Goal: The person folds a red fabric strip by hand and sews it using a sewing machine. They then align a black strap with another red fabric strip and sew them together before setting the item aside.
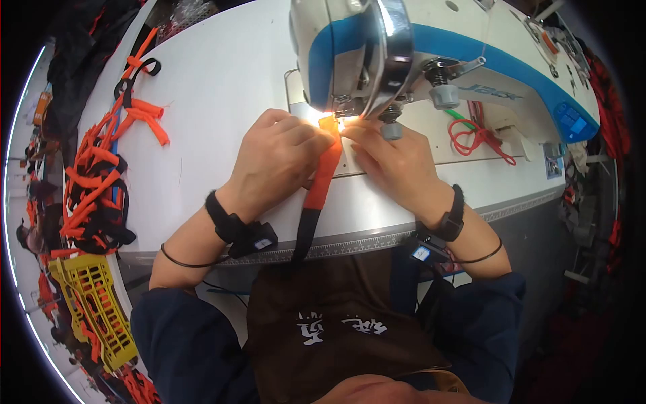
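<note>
holding an orange strap (325,176) flat on the white sewing table (222,87), i have its top end right under the needle area of the sewing machine (404,47), where the lamp glares so bright i cannot make out the needle itself. the strap runs down toward me between my hands, turns black at its lower part and hangs over the table's front edge against my brown apron (336,316). my left hand (276,161) lies on the strap's left side, fingers curled and pressing down on it near the foot. my right hand (397,161) rests just beside it on the right, fingertips pinching the strap's end at the lit spot. both wrists carry black bands with small devices. to the right of the machine bed lies a loop of red cord (478,138). far left on the table sits a pile of orange and black straps (94,182), and below it, off the table edge, a yellow crate (94,303).
</note>
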### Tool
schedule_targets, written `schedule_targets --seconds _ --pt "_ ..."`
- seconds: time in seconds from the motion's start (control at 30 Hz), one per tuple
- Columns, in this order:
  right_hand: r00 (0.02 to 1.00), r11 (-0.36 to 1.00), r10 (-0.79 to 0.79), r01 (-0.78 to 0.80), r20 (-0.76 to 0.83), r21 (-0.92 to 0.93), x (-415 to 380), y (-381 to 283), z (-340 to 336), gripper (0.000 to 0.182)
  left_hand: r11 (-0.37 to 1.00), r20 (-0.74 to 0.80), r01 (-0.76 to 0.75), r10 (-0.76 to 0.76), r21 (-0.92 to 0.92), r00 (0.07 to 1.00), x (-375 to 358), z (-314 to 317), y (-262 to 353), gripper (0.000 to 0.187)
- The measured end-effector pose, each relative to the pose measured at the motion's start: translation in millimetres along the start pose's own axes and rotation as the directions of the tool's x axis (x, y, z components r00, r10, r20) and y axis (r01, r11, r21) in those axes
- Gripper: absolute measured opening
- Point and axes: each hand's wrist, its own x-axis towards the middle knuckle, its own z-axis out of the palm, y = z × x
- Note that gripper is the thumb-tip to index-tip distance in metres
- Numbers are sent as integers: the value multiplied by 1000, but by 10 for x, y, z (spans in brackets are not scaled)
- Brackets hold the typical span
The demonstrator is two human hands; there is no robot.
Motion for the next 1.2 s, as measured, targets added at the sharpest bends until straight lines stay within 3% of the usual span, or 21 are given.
schedule_targets --seconds 0.1,0.3,0.5,0.6,0.7,0.83,0.97,1.0,1.2 --pt "990 992 -122 122 -63 -11 67 55 112 24 999 18 16 -15 -51 1000 -4 -29 -12 26" --pt "964 964 -230 244 131 -106 168 122 86 14 983 -2 66 -68 -171 998 -53 -8 -88 25" --pt "943 918 -310 330 121 -219 201 115 120 18 962 83 121 -103 -245 991 -83 -39 -146 31" --pt "932 859 -337 361 131 -362 176 142 136 22 981 53 77 -69 -179 996 -52 -100 -144 25" --pt "945 885 -291 326 150 -331 114 129 146 24 983 165 113 -89 -144 982 -58 -96 -121 33" --pt "954 923 -270 294 128 -248 122 79 155 28 985 114 75 -57 -157 992 -83 -17 -112 33" --pt "973 979 -193 200 124 -41 140 5 163 27 988 104 93 -80 -127 991 -73 -15 -110 27" --pt "969 963 -220 233 109 -135 103 -36 176 26 988 98 93 -82 -121 992 -71 -18 -104 26" --pt "964 952 -242 258 112 -166 129 -143 41 24 996 69 67 -63 -55 996 -74 -24 -104 25"
